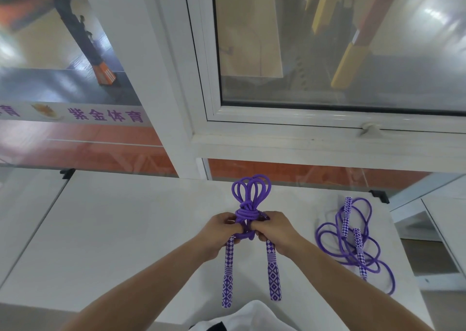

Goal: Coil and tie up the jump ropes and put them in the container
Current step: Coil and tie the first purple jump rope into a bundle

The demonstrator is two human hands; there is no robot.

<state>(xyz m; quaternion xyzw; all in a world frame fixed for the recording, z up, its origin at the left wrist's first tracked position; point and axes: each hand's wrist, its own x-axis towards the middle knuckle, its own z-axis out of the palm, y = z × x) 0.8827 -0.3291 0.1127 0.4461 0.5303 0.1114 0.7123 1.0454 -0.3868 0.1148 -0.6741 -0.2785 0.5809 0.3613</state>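
White table (pixel 121 242) up against a big white-framed window (pixel 327 121), with what looks like a sports hall floor through the glass. From where I'm watching, both hands are bunched up right in the middle of the table's far half.

Left hand (pixel 220 232) and right hand (pixel 274 231) are each closed around the coiled jump rope (pixel 248 204), fingers curled in and pinching the purple cord just under a fat knot of wraps. Above the knot several loops fan out toward the window, sort of like a flower. Below the hands the two purple-and-white patterned handles (pixel 228 272) hang down toward me, side by side but apart, lying on the table.

Second jump rope (pixel 353 240) is off to the right, well apart from the hands, lying loose and uncoiled on the table with its cord sprawled in messy loops around its own two handles.

Can't spot any container from this view.
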